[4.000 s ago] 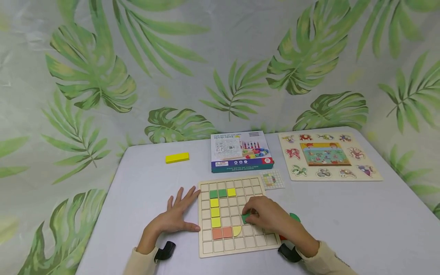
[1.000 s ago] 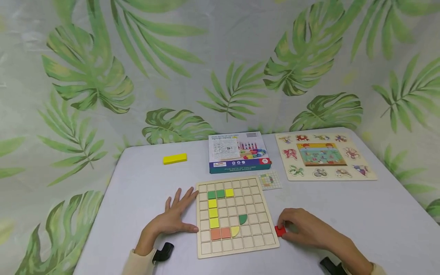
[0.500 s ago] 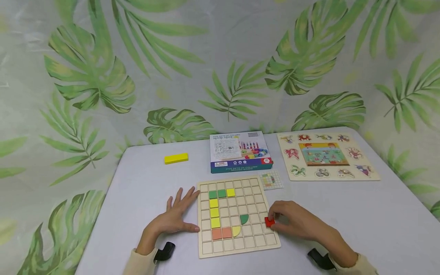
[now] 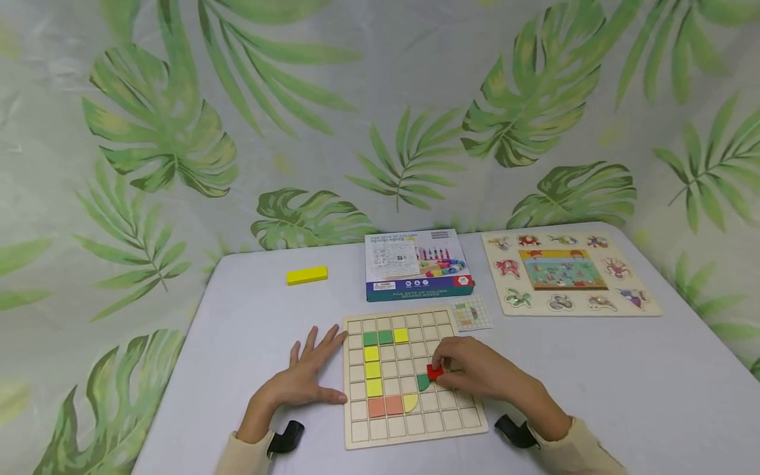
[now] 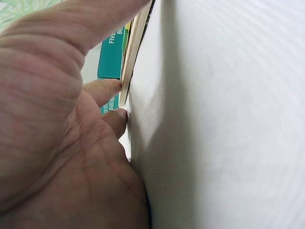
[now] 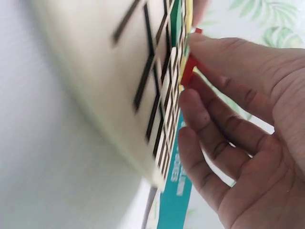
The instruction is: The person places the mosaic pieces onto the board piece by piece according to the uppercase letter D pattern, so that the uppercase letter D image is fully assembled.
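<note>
My right hand (image 4: pixel 483 368) pinches a red tile (image 4: pixel 435 373) over the wooden grid board (image 4: pixel 415 438), just beside a green quarter-round tile (image 4: pixel 423 382). In the right wrist view the red tile (image 6: pixel 189 69) shows between thumb and fingers, close to the board's face. My left hand (image 4: pixel 303 377) lies with fingers spread, its thumb and fingertips against the board's left edge; the left wrist view shows fingertips at that edge (image 5: pixel 136 43). On the grid sit green squares (image 4: pixel 378 337), several yellow squares (image 4: pixel 372 370), two orange squares (image 4: pixel 384 406) and a yellow quarter-round tile (image 4: pixel 410 403).
A small pattern card (image 4: pixel 472 314) lies by the board's upper right corner. Behind it stands a flat game box (image 4: pixel 419 264). A sea-animal puzzle board (image 4: pixel 570 270) is at the back right, and a yellow bar (image 4: pixel 307 275) at the back left.
My right hand has set the green quarter-round tile on the grid, picked up the red tile at the board's right, and carried it left over the board. The left hand stays put.
</note>
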### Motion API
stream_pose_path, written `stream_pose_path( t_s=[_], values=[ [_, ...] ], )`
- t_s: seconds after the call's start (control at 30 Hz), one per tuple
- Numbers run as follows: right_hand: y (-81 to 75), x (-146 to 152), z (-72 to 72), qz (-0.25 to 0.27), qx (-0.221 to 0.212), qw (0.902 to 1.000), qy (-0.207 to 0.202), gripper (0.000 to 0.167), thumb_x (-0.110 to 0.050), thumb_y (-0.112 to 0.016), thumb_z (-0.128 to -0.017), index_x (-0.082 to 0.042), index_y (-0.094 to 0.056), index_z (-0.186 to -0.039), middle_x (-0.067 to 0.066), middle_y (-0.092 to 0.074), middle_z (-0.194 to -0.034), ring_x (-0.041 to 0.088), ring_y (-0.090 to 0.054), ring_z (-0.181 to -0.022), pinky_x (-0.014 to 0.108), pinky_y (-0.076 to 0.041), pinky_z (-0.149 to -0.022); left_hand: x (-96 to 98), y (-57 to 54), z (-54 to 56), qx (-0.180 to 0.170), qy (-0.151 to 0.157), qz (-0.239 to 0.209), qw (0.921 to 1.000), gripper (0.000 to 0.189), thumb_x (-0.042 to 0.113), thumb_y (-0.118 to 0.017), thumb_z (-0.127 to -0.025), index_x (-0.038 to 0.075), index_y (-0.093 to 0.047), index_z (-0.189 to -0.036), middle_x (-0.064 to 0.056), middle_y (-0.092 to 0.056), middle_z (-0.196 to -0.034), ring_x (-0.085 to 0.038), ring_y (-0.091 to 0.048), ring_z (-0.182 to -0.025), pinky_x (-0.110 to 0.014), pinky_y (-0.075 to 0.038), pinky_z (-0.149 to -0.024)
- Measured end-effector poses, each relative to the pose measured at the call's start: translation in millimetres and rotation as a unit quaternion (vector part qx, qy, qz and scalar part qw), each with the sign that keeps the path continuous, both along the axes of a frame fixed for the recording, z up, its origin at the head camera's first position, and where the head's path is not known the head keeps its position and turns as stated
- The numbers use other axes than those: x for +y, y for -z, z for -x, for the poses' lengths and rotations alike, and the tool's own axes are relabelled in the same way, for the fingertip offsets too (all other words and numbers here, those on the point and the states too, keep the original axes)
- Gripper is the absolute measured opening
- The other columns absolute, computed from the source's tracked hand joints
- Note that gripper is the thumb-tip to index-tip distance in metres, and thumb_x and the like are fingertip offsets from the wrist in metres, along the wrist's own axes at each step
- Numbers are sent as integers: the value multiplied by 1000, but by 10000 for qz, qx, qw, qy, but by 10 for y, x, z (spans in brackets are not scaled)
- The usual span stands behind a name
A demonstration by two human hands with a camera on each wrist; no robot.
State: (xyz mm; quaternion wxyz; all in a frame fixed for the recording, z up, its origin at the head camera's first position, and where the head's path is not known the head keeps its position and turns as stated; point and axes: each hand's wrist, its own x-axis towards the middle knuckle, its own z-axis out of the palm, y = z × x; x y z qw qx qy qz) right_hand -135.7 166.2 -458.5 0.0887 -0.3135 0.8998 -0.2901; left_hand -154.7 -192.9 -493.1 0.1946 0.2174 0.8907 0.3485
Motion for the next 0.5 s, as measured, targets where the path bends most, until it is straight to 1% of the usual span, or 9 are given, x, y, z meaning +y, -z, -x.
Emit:
stream_pose_path(
  t_s=[0.1,0.23,0.4,0.5],
  values=[
    [-7,-93,42,-89,62,9999,-45,8,-19,-75,-89,-17,-71,-96,-10,-66,-92,11,-57,-82,26,-50,-78,2,4,-2,-4,3,24,10000,114,43,-88,-72,19,-22,-161,-9,-6,-170,-41,19,-153,-67,18,-114],
    [9,-183,77,-255,239,9994,-10,9,-19,-76,-89,-16,-72,-97,-8,-67,-93,11,-56,-83,30,-52,-81,11,4,-5,-26,2,24,10000,114,43,-88,-72,18,-22,-161,-9,-5,-170,-41,19,-153,-66,18,-114],
    [42,-233,98,-339,219,9992,76,11,-19,-76,-88,-17,-74,-98,-9,-66,-93,10,-57,-85,32,-53,-83,15,-10,-7,-23,-10,30,10000,114,43,-88,-72,18,-22,-161,-10,-6,-170,-41,19,-153,-66,18,-115],
    [48,-242,104,-332,186,9992,116,10,-19,-76,-88,-18,-74,-98,-9,-66,-94,10,-57,-85,32,-53,-83,12,-17,-5,-27,-31,23,10000,114,42,-88,-71,18,-23,-161,-10,-6,-170,-41,18,-153,-66,18,-115]
  ],
)
